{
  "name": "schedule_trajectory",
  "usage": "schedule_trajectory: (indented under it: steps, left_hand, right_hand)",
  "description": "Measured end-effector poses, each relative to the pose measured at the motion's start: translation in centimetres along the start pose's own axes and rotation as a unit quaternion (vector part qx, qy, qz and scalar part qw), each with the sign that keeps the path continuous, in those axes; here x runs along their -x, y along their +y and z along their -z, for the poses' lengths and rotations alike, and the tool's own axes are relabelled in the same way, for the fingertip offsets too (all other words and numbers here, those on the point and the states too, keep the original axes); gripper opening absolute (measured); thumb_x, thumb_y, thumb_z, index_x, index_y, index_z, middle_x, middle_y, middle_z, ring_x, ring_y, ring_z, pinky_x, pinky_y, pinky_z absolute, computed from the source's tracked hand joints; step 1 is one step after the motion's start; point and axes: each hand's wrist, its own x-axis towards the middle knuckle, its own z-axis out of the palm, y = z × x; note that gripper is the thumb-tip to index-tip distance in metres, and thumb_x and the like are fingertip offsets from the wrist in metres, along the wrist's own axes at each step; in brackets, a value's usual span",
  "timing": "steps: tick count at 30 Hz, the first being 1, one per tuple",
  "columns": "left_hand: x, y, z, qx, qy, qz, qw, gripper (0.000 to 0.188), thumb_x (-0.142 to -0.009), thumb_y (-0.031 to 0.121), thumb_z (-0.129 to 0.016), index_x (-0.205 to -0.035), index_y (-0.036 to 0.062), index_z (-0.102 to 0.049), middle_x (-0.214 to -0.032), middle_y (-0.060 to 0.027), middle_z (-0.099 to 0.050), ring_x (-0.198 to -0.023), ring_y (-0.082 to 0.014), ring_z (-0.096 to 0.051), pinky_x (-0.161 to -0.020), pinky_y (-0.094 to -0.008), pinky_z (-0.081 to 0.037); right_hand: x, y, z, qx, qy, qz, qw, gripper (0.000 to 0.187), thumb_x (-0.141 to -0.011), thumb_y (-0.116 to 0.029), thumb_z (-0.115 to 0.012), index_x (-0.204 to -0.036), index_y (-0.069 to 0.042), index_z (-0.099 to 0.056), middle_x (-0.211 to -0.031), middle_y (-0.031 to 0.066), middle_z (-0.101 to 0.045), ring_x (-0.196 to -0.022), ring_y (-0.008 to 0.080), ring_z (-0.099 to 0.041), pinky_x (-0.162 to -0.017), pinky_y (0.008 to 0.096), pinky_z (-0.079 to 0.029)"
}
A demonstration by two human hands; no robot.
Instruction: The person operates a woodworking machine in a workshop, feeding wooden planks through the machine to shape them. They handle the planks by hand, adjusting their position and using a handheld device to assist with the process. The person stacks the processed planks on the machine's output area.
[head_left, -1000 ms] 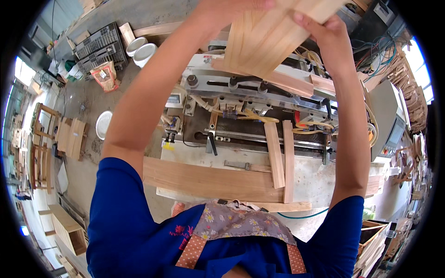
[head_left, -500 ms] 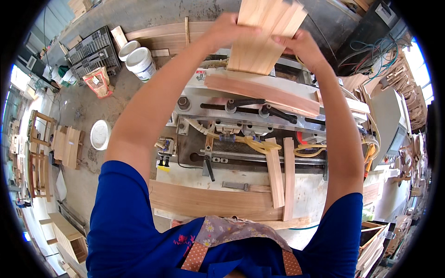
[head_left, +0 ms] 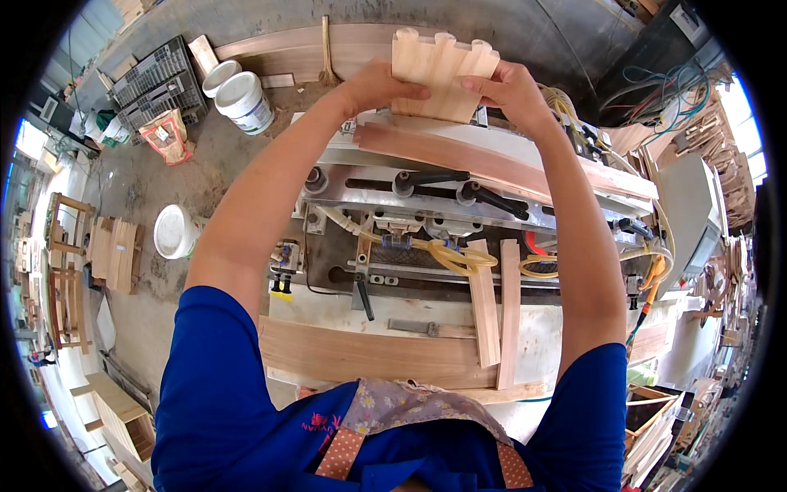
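A pale wooden board with rounded tenons cut along its far edge is held up over the back of a metal woodworking machine. On its left side my left hand is closed, thumb across the near face. The right side is gripped by my right hand, its thumb also on the face and its fingers mostly hidden behind. Just nearer than the board's lower edge, a long reddish wooden strip lies along the machine top. Two black clamp levers sit in front of that strip.
Two narrow wood strips lean across the machine's front, above a wide plank near my body. Yellow hoses loop below the levers. White buckets and a black plastic crate stand on the floor at left.
Both hands have lowered the board slightly and brought it nearer. Its tenoned far edge now shows whole and sharp, where it was blurred and cut off before.
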Motion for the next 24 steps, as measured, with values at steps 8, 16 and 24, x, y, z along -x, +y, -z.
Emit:
schedule_trajectory:
  steps: [8,16,24]
  left_hand:
    - [-0.5,-1.0,0.3,0.038,-0.008,-0.02,0.999,0.046,-0.071,0.027,-0.079,-0.11,0.0062,-0.065,-0.102,-0.0045,-0.067,-0.094,-0.0147,-0.06,-0.085,-0.0293,-0.046]
    - [0.3,1.2,0.2,0.027,-0.023,0.038,0.999,0.05,-0.075,0.026,-0.077,-0.117,0.0047,-0.06,-0.109,-0.0052,-0.064,-0.101,-0.0145,-0.058,-0.09,-0.0296,-0.043]
    - [-0.4,2.1,-0.2,0.156,0.054,-0.013,0.986,0.048,-0.069,0.024,-0.082,-0.109,0.0037,-0.065,-0.101,-0.0042,-0.066,-0.091,-0.0126,-0.061,-0.082,-0.0293,-0.047]
  right_hand:
    - [-0.4,0.2,-0.2,-0.014,0.001,-0.003,1.0,0.031,-0.079,-0.023,-0.074,-0.099,-0.001,-0.067,-0.075,0.0,-0.06,-0.063,0.0058,-0.047,-0.059,0.0222,-0.044]
    - [-0.2,0.0,0.0,0.015,-0.011,-0.029,0.999,0.032,-0.084,-0.026,-0.071,-0.102,0.0,-0.065,-0.088,-0.0001,-0.064,-0.077,0.005,-0.056,-0.074,0.0209,-0.05]
    - [0.0,0.1,-0.2,-0.015,0.005,-0.009,1.0,0.031,-0.079,-0.024,-0.074,-0.098,-0.001,-0.067,-0.075,-0.0001,-0.06,-0.063,0.0061,-0.048,-0.06,0.0225,-0.045]
